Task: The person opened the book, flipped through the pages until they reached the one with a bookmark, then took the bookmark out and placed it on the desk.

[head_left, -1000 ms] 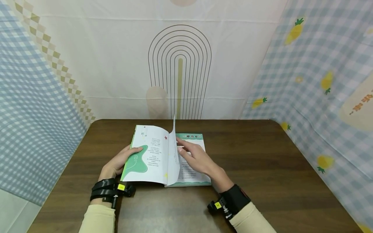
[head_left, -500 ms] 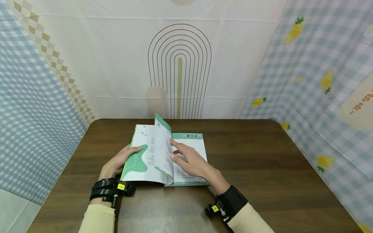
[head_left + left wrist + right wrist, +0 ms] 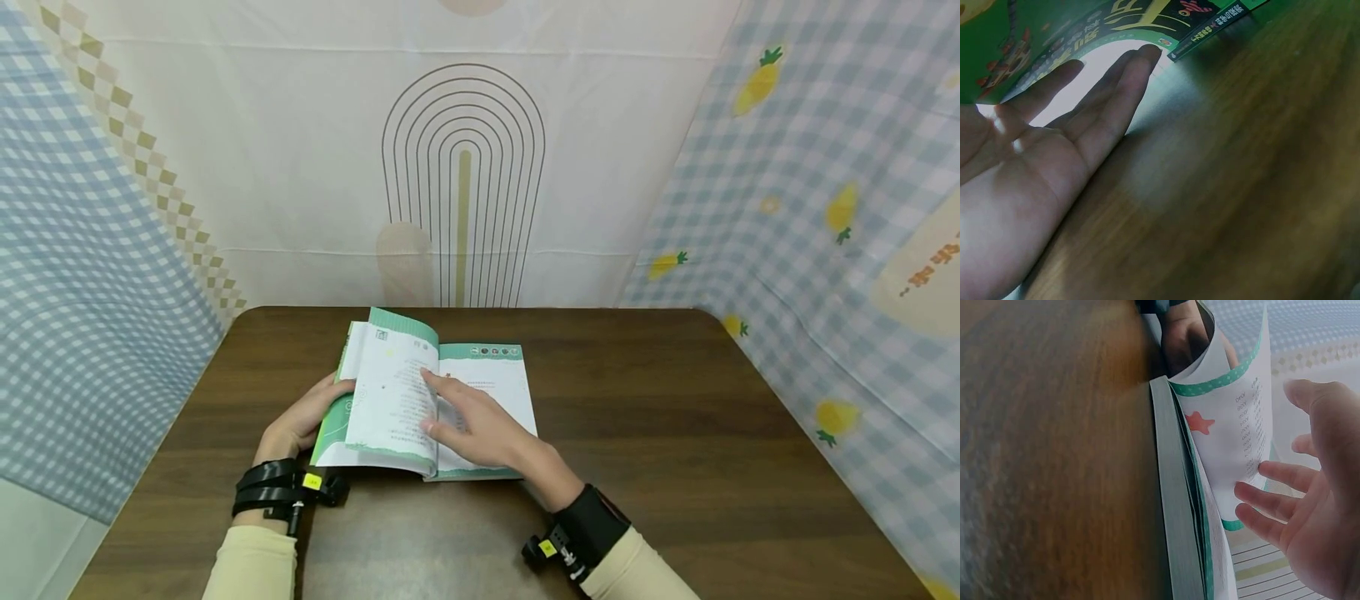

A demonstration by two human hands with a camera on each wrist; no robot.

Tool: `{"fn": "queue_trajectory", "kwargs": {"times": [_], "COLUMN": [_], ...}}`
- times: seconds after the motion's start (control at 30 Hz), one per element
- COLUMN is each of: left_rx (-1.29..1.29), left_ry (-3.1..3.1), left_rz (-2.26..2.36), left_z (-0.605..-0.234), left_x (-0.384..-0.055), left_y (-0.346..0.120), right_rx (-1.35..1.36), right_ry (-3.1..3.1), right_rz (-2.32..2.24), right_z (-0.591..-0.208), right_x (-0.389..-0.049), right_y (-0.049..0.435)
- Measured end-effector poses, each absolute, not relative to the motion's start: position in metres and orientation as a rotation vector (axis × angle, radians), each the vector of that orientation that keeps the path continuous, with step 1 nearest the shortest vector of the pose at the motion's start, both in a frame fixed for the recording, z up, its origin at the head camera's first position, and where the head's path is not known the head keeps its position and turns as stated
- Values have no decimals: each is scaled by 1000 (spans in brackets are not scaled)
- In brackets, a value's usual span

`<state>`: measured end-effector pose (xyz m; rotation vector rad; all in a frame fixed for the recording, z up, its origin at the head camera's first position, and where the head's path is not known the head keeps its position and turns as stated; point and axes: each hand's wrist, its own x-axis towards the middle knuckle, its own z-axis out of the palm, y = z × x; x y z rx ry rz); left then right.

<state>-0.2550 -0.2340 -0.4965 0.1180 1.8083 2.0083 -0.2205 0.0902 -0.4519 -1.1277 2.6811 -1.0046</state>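
An open book [image 3: 491,375] with white pages and green borders lies on the wooden table. My left hand [image 3: 300,417] holds its left side, the thumb over the pages and the fingers beneath the cover. From below, the left wrist view shows those fingers under a green printed cover [image 3: 997,56]. A curved page [image 3: 390,392] leans over to the left side and partly covers the left thumb. My right hand [image 3: 483,425], fingers spread and fairly straight, is at this page near the spine. The right wrist view has its fingertips close against the printed page [image 3: 1229,437].
The dark wooden table [image 3: 675,433] extends around the book. A white cloth [image 3: 300,167] with printed arches hangs behind it, and blue checked cloth [image 3: 787,208] hangs at the sides. Black camera straps [image 3: 266,487] circle both wrists.
The page that stood upright has swung over to the left and now lies on the left-hand side. My right hand has moved slightly left with it; the left hand has stayed put.
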Motion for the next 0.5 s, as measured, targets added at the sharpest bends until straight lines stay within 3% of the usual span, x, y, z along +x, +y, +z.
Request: {"fn": "queue_trajectory", "kwargs": {"times": [0.5], "left_rx": [120], "left_ry": [1785], "left_rz": [2029], "left_z": [-499], "left_x": [-256], "left_y": [-235], "right_rx": [-1240], "right_ry": [2688], "right_rz": [-871], "right_z": [-458], "right_x": [-216], "right_y": [81]}}
